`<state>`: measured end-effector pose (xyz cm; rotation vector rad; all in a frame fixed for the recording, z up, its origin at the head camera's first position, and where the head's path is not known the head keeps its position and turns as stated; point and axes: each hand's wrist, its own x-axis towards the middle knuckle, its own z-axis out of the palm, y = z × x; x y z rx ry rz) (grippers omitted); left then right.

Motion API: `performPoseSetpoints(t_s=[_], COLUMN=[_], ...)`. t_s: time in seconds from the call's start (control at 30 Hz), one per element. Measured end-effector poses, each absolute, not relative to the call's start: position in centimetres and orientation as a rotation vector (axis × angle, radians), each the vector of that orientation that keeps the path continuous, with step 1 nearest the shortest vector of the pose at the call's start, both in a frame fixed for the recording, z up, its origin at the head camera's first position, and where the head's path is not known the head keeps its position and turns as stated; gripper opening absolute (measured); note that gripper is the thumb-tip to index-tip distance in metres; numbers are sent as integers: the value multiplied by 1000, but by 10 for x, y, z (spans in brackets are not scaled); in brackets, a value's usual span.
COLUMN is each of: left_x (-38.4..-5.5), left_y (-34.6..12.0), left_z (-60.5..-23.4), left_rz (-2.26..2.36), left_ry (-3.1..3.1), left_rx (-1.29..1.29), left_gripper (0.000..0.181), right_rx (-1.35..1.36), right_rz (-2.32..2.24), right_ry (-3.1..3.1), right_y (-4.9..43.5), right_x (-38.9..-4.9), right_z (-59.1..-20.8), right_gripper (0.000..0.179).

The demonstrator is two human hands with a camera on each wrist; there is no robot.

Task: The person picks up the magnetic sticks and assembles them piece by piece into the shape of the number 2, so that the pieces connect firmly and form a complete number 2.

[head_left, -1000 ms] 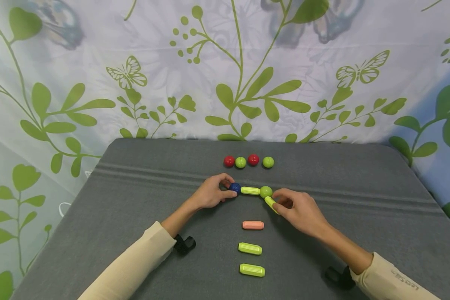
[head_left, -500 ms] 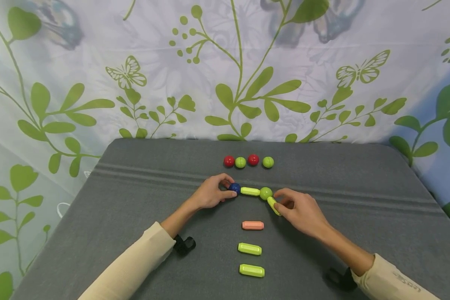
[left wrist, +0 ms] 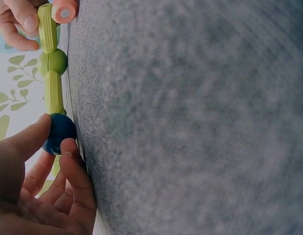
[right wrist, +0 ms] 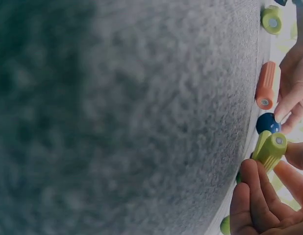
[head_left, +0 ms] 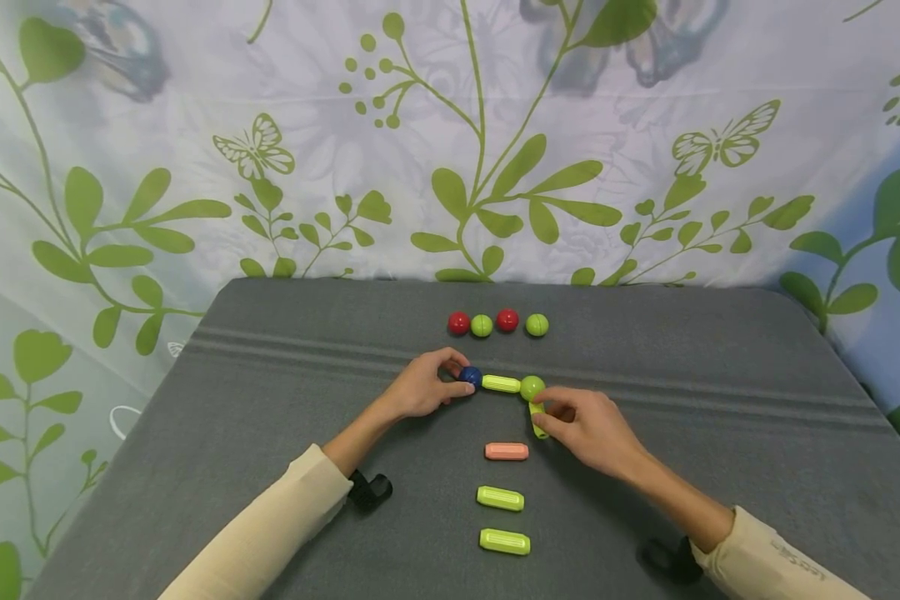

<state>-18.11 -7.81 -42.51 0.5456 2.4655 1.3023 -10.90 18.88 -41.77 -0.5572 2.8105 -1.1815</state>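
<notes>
My left hand (head_left: 423, 385) pinches a dark blue ball (head_left: 470, 378) between thumb and fingers. A yellow-green ribbed rod (head_left: 501, 383) runs from that ball to a green ball (head_left: 532, 387), touching both. From the green ball a second yellow-green rod (head_left: 537, 422) points toward me, bending the chain at a corner. My right hand (head_left: 596, 425) pinches this second rod, its thumb and fingers covering part of it. In the right wrist view, the free end of the second rod (right wrist: 273, 152) shows a metal disc.
Behind the chain sit two red balls (head_left: 459, 323) and two green balls (head_left: 482, 325) in a row. An orange rod (head_left: 506, 451) and two more yellow-green rods (head_left: 500, 498) lie nearer me on the grey table (head_left: 307, 333). A patterned cloth (head_left: 360, 192) hangs behind.
The second rod has swung leftward at its near end, from a slant to nearly straight toward me. My right hand has shifted slightly left with it; the left hand stays put.
</notes>
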Motion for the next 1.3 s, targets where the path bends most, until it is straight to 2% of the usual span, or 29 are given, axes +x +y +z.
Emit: performPoseSetpoints(t_s=[0.3,1.3], left_x=[-181,-179], left_y=[-78,-77], left_z=[-425,-426], left_rz=[1297,1300], left_ry=[2468,2482], left_rx=[538,540], left_gripper=[30,30], right_rx=[-485,-557], right_rz=[-1142,-1136], right_ry=[2843,2811], right_y=[184,184], right_x=[-111,-110], right_z=[-416,-421], right_gripper=[26,27])
